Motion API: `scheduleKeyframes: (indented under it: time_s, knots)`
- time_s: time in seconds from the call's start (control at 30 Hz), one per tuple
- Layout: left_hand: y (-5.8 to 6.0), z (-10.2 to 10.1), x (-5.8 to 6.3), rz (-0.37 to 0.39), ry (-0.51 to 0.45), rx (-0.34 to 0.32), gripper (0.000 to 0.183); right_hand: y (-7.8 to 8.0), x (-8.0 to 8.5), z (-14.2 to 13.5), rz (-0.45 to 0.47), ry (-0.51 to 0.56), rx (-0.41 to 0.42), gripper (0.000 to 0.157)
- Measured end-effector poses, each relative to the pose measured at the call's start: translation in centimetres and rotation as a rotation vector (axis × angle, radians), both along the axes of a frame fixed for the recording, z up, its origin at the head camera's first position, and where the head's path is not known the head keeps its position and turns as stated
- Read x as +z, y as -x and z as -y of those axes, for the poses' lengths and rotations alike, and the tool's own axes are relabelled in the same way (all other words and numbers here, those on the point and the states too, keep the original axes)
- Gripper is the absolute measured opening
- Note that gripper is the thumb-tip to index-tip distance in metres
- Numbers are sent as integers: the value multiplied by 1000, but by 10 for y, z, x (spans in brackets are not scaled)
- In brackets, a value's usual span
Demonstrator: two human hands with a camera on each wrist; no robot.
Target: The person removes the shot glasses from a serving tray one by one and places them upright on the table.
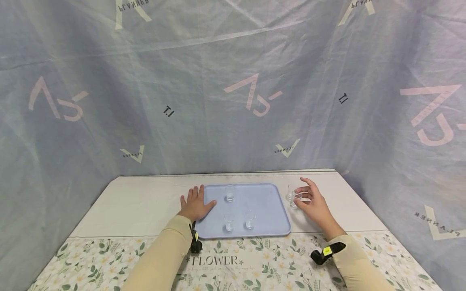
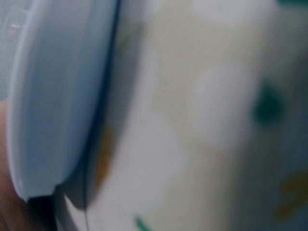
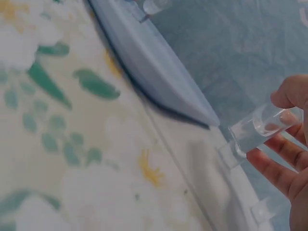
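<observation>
My right hand (image 1: 314,206) pinches a small clear shot glass (image 3: 262,129) between thumb and fingers, just off the right side of a pale blue tray (image 1: 260,202). Close behind it, another clear shot glass (image 1: 289,191) stands on the white cloth. On the tray are three similar glasses: one at the back (image 1: 229,194), one front left (image 1: 228,223) and one front middle (image 1: 249,221). With fingers spread, my left hand (image 1: 196,206) rests at the tray's left edge, holding nothing. In the left wrist view the tray wall (image 2: 62,96) hides most of that hand.
A white cloth (image 1: 145,202) covers the back of the table, with a floral cloth (image 1: 233,275) in front. Grey printed sheeting (image 1: 204,121) hangs behind and on both sides. Faint clear shapes (image 3: 266,209) show below the right hand in its wrist view.
</observation>
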State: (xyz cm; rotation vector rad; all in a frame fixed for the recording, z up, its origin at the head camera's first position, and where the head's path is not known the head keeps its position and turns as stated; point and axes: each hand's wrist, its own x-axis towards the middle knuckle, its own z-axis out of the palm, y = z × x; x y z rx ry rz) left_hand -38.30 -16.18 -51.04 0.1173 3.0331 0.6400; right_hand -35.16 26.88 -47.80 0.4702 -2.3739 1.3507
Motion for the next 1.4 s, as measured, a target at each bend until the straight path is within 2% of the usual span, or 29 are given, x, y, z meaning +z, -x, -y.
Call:
scheduleKeyframes:
  time_s: [0.5,0.83,1.07,1.2,1.4]
  knots:
    - [0,1,1,16,-21,-3,96,2,-13,-3,68,-67,-19,82]
    - [1,0,2,24,-24,3,95,2,-15,-3,63,-65,-8,84]
    - [2,-1,2,22,-21,7,96,2,-9,-8,102,-71,32,87]
    - [1,-1,2,17,-21,8,95,1,-1,-10,86,-84,-32,78]
    - [-7,-3,12,19,-11,7,92,2,10,-7,-25,-66,-157,69]
